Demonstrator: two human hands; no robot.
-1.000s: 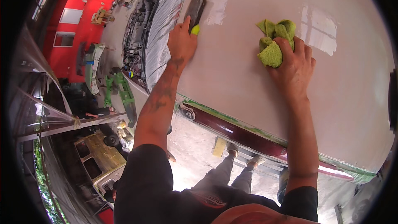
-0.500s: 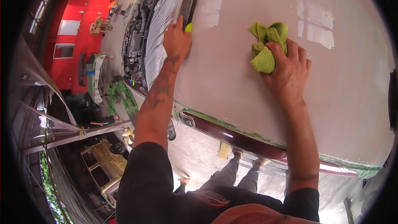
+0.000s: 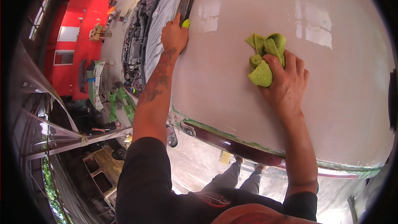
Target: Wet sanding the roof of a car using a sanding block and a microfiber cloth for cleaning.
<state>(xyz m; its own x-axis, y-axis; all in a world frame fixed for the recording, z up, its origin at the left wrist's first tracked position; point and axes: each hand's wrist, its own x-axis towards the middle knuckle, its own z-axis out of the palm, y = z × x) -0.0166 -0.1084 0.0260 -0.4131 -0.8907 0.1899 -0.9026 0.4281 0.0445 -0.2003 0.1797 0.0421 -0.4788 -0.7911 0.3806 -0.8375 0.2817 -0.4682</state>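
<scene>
My left hand point(image 3: 174, 36) is closed around a long dark sanding block point(image 3: 186, 5), which lies against the car's wet, pale grey roof point(image 3: 224, 74) near its left edge. Something bright yellow-green point(image 3: 185, 23) shows at the thumb; I cannot tell if it is a cover or tape. Farther right, my right hand point(image 3: 286, 83) grips a bunched lime-green cloth point(image 3: 265, 58). The cloth's folds stick out past the fingers on the left, touching or just above the roof. Its underside is hidden.
Left of the roof, a silver sheet point(image 3: 159, 29) borders the exposed engine bay point(image 3: 137, 37). The dark red roof side point(image 3: 232, 141) with green edges runs nearest my body. Green car parts point(image 3: 122, 101) and a worn, unpainted vehicle point(image 3: 101, 170) stand on the left.
My right hand has drawn the green cloth slightly nearer to me. My left hand has shifted a little to the left and away with the sanding block. Both grips are unchanged.
</scene>
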